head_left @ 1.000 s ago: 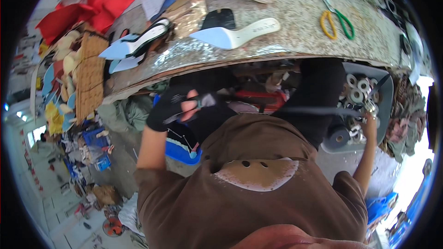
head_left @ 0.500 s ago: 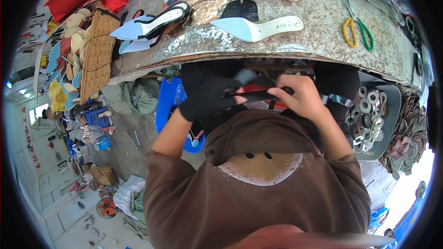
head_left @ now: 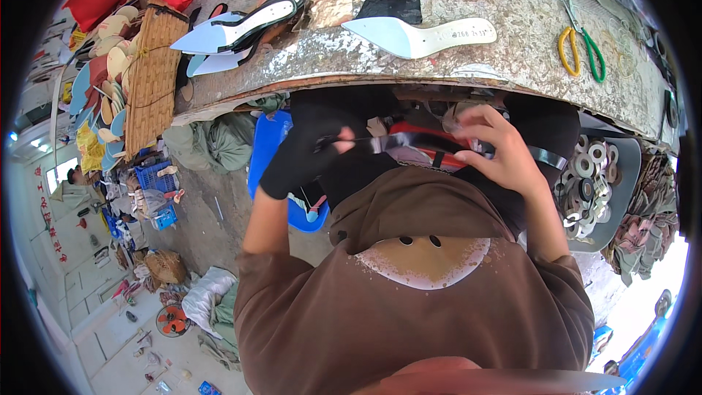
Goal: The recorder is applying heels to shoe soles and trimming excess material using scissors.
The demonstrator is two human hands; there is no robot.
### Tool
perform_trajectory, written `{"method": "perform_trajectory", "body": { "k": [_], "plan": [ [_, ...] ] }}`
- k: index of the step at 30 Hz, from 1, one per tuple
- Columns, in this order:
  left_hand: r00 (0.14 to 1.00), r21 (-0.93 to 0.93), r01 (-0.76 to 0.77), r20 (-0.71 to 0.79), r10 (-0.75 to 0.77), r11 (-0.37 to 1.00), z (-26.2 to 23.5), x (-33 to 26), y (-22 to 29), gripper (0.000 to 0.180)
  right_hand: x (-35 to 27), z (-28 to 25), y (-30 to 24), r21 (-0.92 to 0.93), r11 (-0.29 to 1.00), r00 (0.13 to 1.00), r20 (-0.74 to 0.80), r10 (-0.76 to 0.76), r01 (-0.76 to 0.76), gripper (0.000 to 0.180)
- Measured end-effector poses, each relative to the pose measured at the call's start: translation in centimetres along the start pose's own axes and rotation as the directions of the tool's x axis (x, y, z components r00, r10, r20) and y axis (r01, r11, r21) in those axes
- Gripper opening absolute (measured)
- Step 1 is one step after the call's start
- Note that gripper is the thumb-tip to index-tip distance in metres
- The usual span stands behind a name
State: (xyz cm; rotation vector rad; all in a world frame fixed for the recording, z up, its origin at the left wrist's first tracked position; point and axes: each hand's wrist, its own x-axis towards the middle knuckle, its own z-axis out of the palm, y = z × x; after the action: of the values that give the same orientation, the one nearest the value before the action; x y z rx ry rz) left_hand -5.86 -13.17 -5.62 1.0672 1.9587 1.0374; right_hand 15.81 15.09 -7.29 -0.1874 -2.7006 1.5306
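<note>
Because the glossy black strip (head_left: 430,140) runs over the lap between 2 hands with nothing visible beneath its middle, its main risk is a twist or a slip at either end. The left hand (head_left: 313,145), in a black fingerless glove, is closed on 1 end, with only bare fingertips pinching it, so a small contact patch could let it slide out. The right hand (head_left: 497,145), bare, curves loosely about the other end, thumb apart from the fingers; blur hides whether it truly grips, so one cannot tell. Should that end come free, the strip could drop between the knees or stick to the black trousers (head_left: 537,113), if it has a tacky face, which does not show. A sharp pull might stretch or crease it. The front edge of the workbench (head_left: 512,55) lies just beyond the fingers, so raising a hand carelessly could knock knuckles against it.
</note>
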Motion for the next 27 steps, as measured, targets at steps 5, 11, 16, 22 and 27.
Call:
{"method": "perform_trajectory", "body": {
  "k": [5,11,16,22,27],
  "plan": [
    [0.902,0.398,-0.431,0.173,0.396,0.81,5.8,7.6,6.7,0.024,3.2,3.6,-2.9,0.289,0.957,0.996,-0.086,0.022,0.003,0.036],
    [0.807,0.914,-0.112,-0.145,0.572,0.39,1.9,18.7,3.9,0.024,4.2,3.2,0.8,0.713,0.68,0.954,-0.052,0.295,-0.171,0.02],
    [0.902,0.813,0.01,-0.259,0.346,0.582,2.1,17.1,1.7,0.026,4.0,2.1,0.6,0.826,0.55,0.967,-0.023,0.254,-0.124,0.014],
    [0.744,0.757,-0.102,-0.373,0.554,0.645,3.9,14.9,3.8,0.021,6.4,-2.0,-2.8,0.646,0.762,0.992,-0.063,0.105,-0.039,0.018],
    [0.764,0.708,-0.123,-0.379,0.522,0.695,5.3,15.2,2.6,0.034,13.2,-6.0,-2.1,0.037,0.989,0.959,-0.252,-0.129,0.142,0.021]
  ]
}}
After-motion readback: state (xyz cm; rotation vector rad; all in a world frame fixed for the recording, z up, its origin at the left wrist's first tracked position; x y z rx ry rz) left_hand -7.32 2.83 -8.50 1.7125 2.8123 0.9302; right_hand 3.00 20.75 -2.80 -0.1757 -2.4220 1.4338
